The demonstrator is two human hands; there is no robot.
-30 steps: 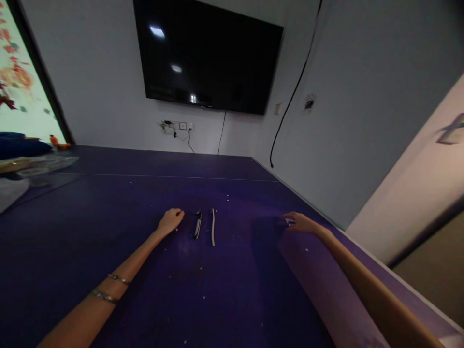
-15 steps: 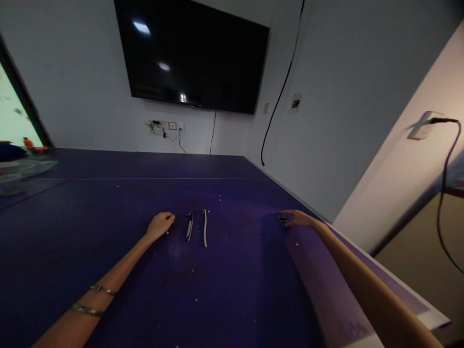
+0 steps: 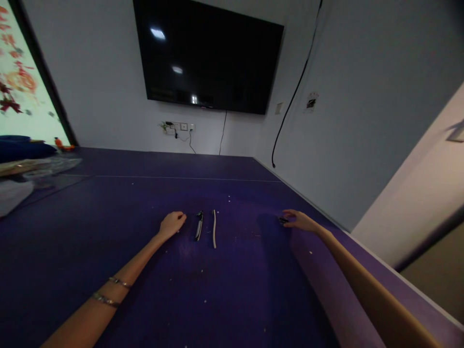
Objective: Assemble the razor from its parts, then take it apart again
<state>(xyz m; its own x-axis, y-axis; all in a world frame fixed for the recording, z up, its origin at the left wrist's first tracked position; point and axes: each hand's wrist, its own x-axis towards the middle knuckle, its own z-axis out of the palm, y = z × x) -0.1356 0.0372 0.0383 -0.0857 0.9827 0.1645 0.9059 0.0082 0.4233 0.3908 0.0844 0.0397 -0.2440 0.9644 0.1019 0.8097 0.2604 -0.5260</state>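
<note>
On the purple tabletop (image 3: 239, 280), my left hand (image 3: 173, 224) rests with its fingers curled in a loose fist, and I see nothing in it. Just right of it lies a razor (image 3: 199, 227) with a dark head and a grey-and-black handle. Beside the razor, a slim whitish toothbrush (image 3: 214, 229) lies roughly parallel, touching neither hand. Farther right, my right hand (image 3: 300, 221) has thumb and fingers closed around a small dark object (image 3: 283, 220) low at the tabletop. The fingers partly cover that object, and its kind is unclear.
Small white specks dot the tabletop. Plastic bags (image 3: 47, 166) and dark blue cloth (image 3: 25, 149) lie at the far left, near a small orange item (image 3: 63, 145). A black cable (image 3: 293, 96) hangs by the right wall. A television (image 3: 210, 53) is on the wall ahead.
The view has turned slightly left, so everything sits farther right. My right thumb and fingers have drawn closer around the small dark object. The left hand, razor and toothbrush keep their places.
</note>
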